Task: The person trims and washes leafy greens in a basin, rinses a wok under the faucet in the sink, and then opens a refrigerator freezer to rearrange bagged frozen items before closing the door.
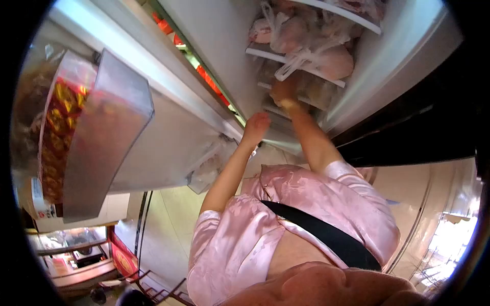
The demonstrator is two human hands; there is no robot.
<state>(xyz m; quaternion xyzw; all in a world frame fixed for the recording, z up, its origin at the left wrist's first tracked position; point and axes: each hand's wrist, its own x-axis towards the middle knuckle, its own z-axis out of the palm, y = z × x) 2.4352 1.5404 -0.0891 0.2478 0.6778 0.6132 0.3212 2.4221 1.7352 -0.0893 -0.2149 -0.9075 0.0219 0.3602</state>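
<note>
My right hand (285, 93) reaches into a refrigerator compartment, just below a tied white plastic bag (306, 60) whose handles hang over a shelf edge (270, 55). Its fingers are partly in shadow, and whether they grip anything cannot be made out. Pale pinkish food shows through the bag. Lower down, another shelf front (319, 103) lies close to my right wrist. My left hand (258, 125) is near the compartment's left side, loosely bent, with nothing visible in it.
An opened refrigerator door (158, 137) stands to my left, its clear bin (109, 127) holding a bag of red-and-gold wrapped pieces (64, 122). A lower door bin (206, 166) sits near my left forearm. A glossy black panel (408, 132) is on the right. Tiled floor (171, 219) lies below.
</note>
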